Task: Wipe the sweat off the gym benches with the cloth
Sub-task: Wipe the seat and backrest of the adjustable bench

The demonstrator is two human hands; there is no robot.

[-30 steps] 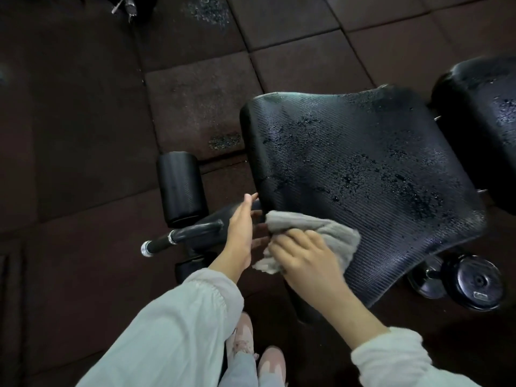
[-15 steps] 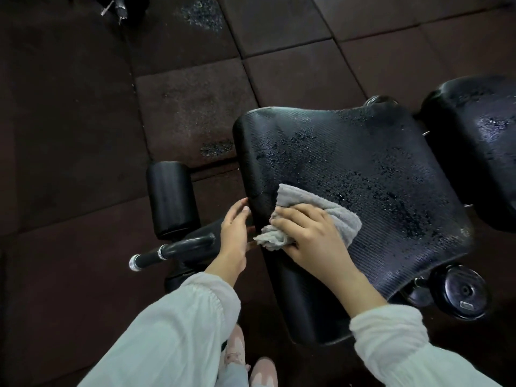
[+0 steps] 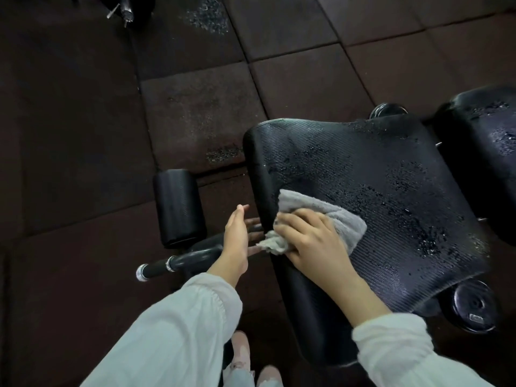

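Presently your right hand point(image 3: 312, 241) lies on the grey cloth point(image 3: 332, 219), fingers curled over its bunched near end and pressing it onto the black seat pad point(image 3: 377, 191) of the gym bench, close to the pad's left edge. Part of the cloth spreads flat beyond your fingers; a crumpled corner hangs off the pad's edge. Droplets of moisture are scattered across the pad's ribbed surface, thickest toward the middle and right. A second black pad point(image 3: 485, 129), likewise spotted with droplets, stands just beyond the first at the right edge of the view.

Your left hand point(image 3: 237, 238) is released, fingers straight, holding nothing, just beside the pad's left edge and above the bench's black handle bar point(image 3: 178, 262). A padded foam roller point(image 3: 178, 208) stands just left of that hand. Dark rubber floor tiles point(image 3: 301, 88) lie underneath. A weight plate point(image 3: 474, 308) shows below the pad's right corner.
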